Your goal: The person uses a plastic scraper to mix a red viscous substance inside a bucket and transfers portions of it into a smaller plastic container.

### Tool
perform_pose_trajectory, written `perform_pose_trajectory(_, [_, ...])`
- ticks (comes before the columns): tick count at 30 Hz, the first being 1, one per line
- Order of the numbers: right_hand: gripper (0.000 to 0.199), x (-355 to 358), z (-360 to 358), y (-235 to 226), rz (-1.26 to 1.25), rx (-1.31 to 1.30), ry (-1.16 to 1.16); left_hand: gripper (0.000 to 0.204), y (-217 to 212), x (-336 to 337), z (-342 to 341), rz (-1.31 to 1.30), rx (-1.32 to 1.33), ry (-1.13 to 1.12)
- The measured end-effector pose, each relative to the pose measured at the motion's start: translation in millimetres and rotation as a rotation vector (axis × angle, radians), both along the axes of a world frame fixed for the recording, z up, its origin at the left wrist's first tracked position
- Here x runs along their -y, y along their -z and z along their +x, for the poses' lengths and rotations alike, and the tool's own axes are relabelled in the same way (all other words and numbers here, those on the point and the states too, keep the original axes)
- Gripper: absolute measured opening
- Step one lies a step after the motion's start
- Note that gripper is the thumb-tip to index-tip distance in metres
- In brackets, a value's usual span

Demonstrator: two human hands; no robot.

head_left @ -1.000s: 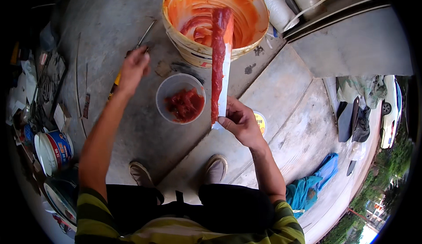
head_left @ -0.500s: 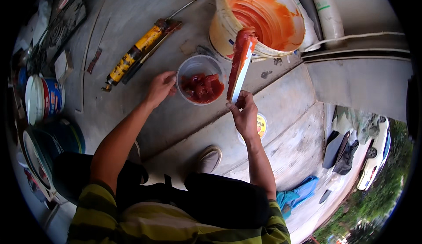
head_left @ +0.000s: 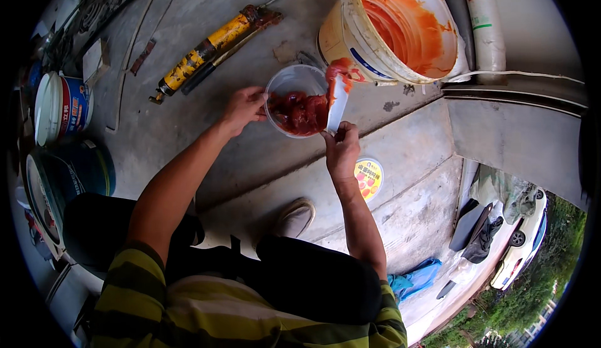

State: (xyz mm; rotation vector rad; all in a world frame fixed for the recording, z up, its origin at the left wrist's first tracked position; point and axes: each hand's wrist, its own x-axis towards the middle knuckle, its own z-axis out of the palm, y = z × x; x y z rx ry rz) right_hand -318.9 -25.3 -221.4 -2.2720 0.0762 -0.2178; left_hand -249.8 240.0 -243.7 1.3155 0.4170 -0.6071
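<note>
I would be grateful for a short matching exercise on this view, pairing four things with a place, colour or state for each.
Column one:
1. Left hand
2. Right hand
3. Long tool
4. Large bucket

Column two:
A. Smeared orange inside
B. Yellow with dark worn patches
C. At the side of the clear tub
D. Holding a white strip

Pairs: 1-C, 2-D, 3-B, 4-A
</note>
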Motion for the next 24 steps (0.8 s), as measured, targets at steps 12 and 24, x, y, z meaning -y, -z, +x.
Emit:
perform_pose_trajectory(12, [0.037,2,2,3,-0.346,0.221,-0.199,0.030,8,-7,6,-0.088,0.002,0.022])
perform_pose_trajectory(24, [0.026,-1,0,5,-0.273,0.268,-0.152,0.034,5,-10,-5,-0.311,-0.045,-0.011])
